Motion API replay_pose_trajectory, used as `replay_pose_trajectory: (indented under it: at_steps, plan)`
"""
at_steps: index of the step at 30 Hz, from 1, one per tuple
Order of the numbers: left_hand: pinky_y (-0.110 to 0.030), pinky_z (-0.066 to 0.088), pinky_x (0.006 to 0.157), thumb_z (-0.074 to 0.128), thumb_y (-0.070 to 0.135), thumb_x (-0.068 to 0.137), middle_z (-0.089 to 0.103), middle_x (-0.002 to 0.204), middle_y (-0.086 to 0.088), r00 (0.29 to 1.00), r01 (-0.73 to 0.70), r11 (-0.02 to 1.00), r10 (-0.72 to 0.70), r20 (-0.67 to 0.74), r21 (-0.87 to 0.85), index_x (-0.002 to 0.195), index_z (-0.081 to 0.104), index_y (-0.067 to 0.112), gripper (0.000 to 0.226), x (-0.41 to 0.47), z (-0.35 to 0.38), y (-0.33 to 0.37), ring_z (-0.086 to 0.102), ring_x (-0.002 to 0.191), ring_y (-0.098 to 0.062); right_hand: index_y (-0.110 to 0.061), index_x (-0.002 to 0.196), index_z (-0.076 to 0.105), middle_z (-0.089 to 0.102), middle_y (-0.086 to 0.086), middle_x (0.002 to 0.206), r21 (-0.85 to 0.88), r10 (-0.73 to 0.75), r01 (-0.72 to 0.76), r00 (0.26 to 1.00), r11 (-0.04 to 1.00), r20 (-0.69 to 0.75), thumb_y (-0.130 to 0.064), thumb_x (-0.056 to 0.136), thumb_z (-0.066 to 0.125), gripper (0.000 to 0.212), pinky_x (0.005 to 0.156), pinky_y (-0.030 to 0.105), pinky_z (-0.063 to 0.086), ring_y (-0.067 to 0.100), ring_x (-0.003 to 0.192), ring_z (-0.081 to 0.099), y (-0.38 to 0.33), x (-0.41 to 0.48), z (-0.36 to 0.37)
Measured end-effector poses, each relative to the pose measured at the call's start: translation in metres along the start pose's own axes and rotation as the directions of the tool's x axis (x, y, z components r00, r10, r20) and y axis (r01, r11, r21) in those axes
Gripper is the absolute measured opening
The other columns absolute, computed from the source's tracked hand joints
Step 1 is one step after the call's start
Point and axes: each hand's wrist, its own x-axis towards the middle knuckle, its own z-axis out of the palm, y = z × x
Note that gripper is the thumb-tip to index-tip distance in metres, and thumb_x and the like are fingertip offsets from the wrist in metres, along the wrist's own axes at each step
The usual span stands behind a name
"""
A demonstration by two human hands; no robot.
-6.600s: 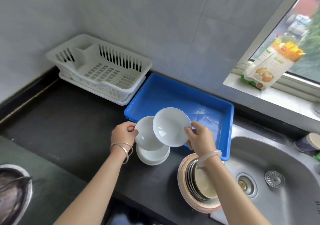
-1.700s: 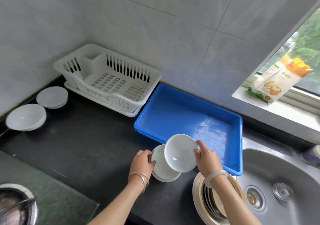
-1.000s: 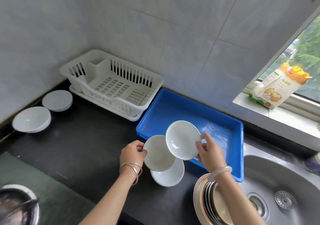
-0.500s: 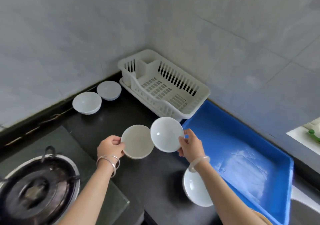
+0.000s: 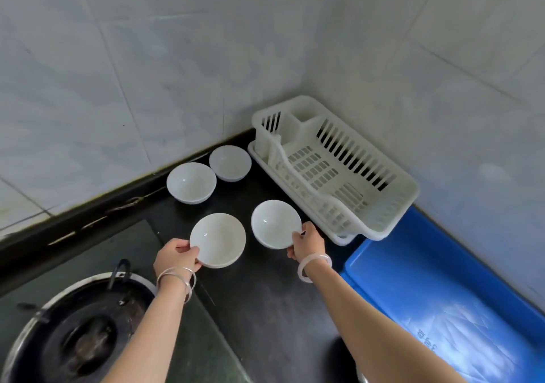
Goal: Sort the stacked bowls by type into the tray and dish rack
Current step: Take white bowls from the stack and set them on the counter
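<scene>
Both of your hands have carried their bowls leftward and lower since half a second ago, away from the blue tray (image 5: 460,303) and toward the corner of the dark desk (image 5: 265,309). Your left hand (image 5: 174,257) has its grip clamped on the near rim of the left bowl (image 5: 217,240), thumb on top. Your right hand (image 5: 306,242) has its grip clamped on the near-right rim of the right bowl (image 5: 275,224). Each bowl faces up, low over the desk or on it; you cannot tell which from this view. The two sit side by side, apart. Behind them, by the wall, the rear left bowl (image 5: 191,182) and the rear right bowl (image 5: 230,163) rest on the desk, close together. Just right of these stands the white dish rack (image 5: 333,170), with nothing in it, and the tray lies beside its near end. A stove burner (image 5: 79,335) shows at lower left.
</scene>
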Motion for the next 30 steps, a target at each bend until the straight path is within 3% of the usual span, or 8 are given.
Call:
replay_pose_trajectory:
  at_steps: [8, 13, 17, 21, 24, 30]
  plan:
    - [-0.04, 0.057, 0.073, 0.061, -0.006, 0.075, 0.065, 0.092, -0.015, 1.0, 0.02, 0.999, -0.021, -0.02, -0.04, 0.086, 0.06, 0.007, 0.016, 0.02, 0.005, -0.001, 0.066, 0.085, -0.037, -0.02, 0.108, 0.041, 0.063, 0.011, 0.079, 0.014, 0.072, -0.072, 0.997, 0.997, -0.015, -0.013, 0.093, 0.042, 0.016, 0.049, 0.025, 0.049, 0.013, 0.05, 0.058, -0.005, 0.016, 0.024]
    - [-0.035, 0.056, 0.07, 0.062, -0.005, 0.076, 0.065, 0.093, -0.014, 0.998, 0.035, 0.996, -0.038, -0.041, -0.077, 0.088, 0.06, 0.007, 0.017, 0.023, 0.008, -0.002, 0.066, 0.085, -0.035, -0.017, 0.111, 0.042, 0.066, 0.014, 0.089, 0.032, 0.08, -0.08, 0.997, 0.996, -0.017, -0.016, 0.094, 0.043, 0.017, 0.041, 0.019, 0.043, 0.012, 0.05, 0.058, -0.005, 0.019, 0.031]
    - [-0.032, 0.055, 0.07, 0.061, -0.003, 0.078, 0.065, 0.101, -0.016, 0.998, 0.035, 0.988, -0.042, -0.041, -0.154, 0.092, 0.06, 0.009, 0.018, 0.019, 0.013, -0.005, 0.065, 0.092, -0.033, -0.017, 0.113, 0.043, 0.064, 0.009, 0.074, 0.184, 0.138, -0.14, 0.99, 0.973, 0.021, -0.02, 0.095, 0.047, 0.019, 0.042, 0.02, 0.05, 0.014, 0.051, 0.062, -0.008, 0.018, 0.031]
    - [-0.036, 0.053, 0.078, 0.057, 0.004, 0.085, 0.063, 0.108, -0.013, 0.995, 0.097, 0.947, -0.094, 0.023, -0.306, 0.106, 0.059, 0.009, 0.022, 0.013, 0.018, -0.013, 0.063, 0.097, -0.034, -0.024, 0.126, 0.041, 0.07, 0.009, 0.087, 0.325, 0.206, -0.241, 0.968, 0.914, 0.141, -0.025, 0.094, 0.051, 0.033, 0.047, 0.025, 0.054, 0.019, 0.063, 0.069, -0.003, 0.008, 0.028]
    - [-0.039, 0.052, 0.078, 0.052, 0.006, 0.089, 0.061, 0.109, -0.011, 0.985, 0.173, 0.896, -0.159, 0.069, -0.41, 0.115, 0.056, 0.01, 0.027, 0.009, 0.022, -0.013, 0.062, 0.097, -0.036, -0.021, 0.134, 0.04, 0.071, 0.009, 0.09, 0.415, 0.188, -0.235, 0.97, 0.879, 0.151, -0.022, 0.094, 0.052, 0.042, 0.053, 0.026, 0.056, 0.02, 0.071, 0.071, 0.003, 0.003, 0.032]
    - [-0.037, 0.053, 0.074, 0.052, 0.004, 0.089, 0.061, 0.117, -0.017, 0.983, 0.177, 0.883, -0.179, 0.037, -0.434, 0.117, 0.055, 0.008, 0.029, 0.011, 0.027, -0.003, 0.063, 0.099, -0.036, -0.018, 0.138, 0.039, 0.07, 0.008, 0.09, 0.446, 0.165, -0.214, 0.976, 0.869, 0.145, -0.02, 0.094, 0.052, 0.046, 0.053, 0.023, 0.054, 0.017, 0.073, 0.07, -0.01, 0.015, 0.04]
